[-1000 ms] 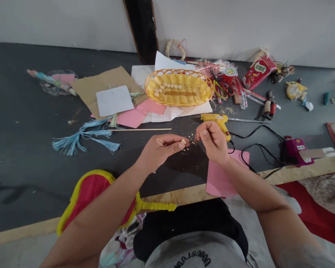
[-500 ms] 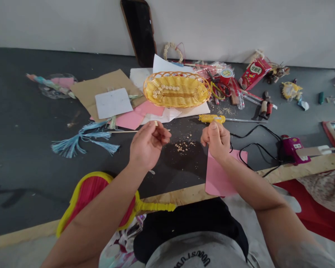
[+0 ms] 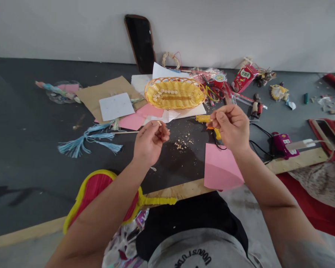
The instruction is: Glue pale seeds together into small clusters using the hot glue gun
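My left hand (image 3: 149, 143) is closed above the dark table, pinching small cream-coloured beads (image 3: 159, 123) between thumb and forefinger. To its right, my right hand (image 3: 231, 126) is raised with thumb and fingertips pressed together. Whatever it grips is too small or thin to make out. Behind that hand lies a yellow glue gun (image 3: 202, 118), partly covered by it. Small pale crumbs (image 3: 183, 142) are scattered on the table between both hands. Beyond them, a yellow woven basket (image 3: 181, 104) holds several cream beads (image 3: 167, 92) in a row.
Pink paper (image 3: 222, 167) lies under my right forearm. A blue tassel (image 3: 86, 139) and a red-and-yellow fan (image 3: 100, 182) are at left. A phone (image 3: 141, 44) leans on the wall. A red carton (image 3: 244, 78) and a purple box (image 3: 284, 145) with a black cord stand right.
My right hand has moved right and slightly up, away from my left hand, and turned. My left hand keeps its pinch on the beads. The view has shifted a little.
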A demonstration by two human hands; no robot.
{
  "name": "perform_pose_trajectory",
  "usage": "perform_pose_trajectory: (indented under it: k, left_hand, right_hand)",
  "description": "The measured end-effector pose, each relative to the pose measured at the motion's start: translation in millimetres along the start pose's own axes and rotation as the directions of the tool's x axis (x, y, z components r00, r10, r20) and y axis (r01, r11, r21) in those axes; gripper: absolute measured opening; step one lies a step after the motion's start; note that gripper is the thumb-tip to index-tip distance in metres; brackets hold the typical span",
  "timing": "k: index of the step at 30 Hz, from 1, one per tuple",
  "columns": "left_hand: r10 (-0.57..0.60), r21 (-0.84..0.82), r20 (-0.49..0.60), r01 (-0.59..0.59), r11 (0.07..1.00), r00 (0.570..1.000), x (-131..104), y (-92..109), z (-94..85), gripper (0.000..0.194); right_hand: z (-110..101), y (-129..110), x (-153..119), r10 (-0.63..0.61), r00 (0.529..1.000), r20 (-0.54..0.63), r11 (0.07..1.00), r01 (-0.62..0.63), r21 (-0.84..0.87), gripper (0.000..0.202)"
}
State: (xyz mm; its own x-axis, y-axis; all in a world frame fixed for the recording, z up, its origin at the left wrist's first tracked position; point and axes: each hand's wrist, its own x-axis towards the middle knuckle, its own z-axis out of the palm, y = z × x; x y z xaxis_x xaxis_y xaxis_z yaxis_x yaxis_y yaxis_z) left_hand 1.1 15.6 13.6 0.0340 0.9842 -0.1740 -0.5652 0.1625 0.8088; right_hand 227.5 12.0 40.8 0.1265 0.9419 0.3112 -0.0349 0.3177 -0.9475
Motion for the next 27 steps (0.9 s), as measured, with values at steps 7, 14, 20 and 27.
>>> perform_pose_trajectory:
  k: [7, 14, 20, 27]
  left_hand:
    - [0.003, 0.119, 0.119, -0.017, 0.993, 0.993, -2, -7, -4.7, 0.016]
    - [-0.035, 0.264, 0.147, -0.006, 0.965, 0.988, -4, -11, -3.6, 0.023]
    - [-0.097, 0.347, 0.177, 0.03, 0.937, 0.979, -5, -12, -6.1, 0.027]
    - [-0.204, 0.421, 0.288, 0.067, 0.905, 0.936, -6, -15, -12.5, 0.028]
  right_hand:
    - [-63, -36, -50, 0.271, 0.956, 0.109, 0.888, -0.205, -0.412, 0.026]
    - [-117, -61, -83, 0.582, 0.767, 0.27, 0.605, -0.186, -0.774, 0.035]
    - [-104, -47, -80, 0.4, 0.876, 0.268, 0.632, -0.052, -0.773, 0.037]
    - [-10, -17, -49, -0.001, 0.881, 0.473, 0.768, 0.304, -0.564, 0.037]
